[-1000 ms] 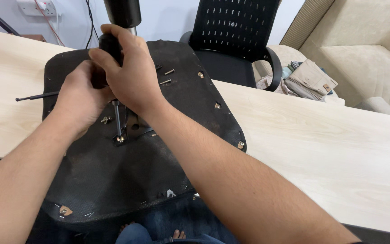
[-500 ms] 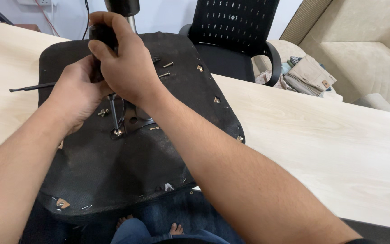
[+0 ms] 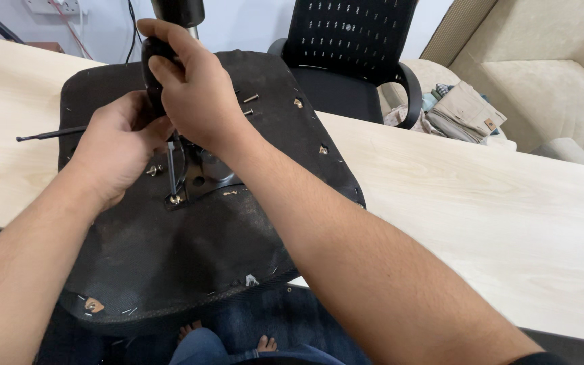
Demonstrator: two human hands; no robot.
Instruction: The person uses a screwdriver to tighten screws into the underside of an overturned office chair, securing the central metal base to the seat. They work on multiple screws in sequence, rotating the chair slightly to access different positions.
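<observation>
Screwdriver (image 3: 163, 94) work is in hand: the right hand (image 3: 187, 84) is wrapped around the dark handle, the shaft standing upright with its tip on a screw (image 3: 174, 199) at the metal bracket (image 3: 204, 172) of an upturned chair seat (image 3: 190, 250). The left hand (image 3: 119, 149) curls closed beside the shaft, steadying it. The seat lies on the pale wooden surface (image 3: 495, 223), loose screws (image 3: 250, 101) near its far edge. Judging by this, turning calls for firm downward pressure and a plumb shaft.
</observation>
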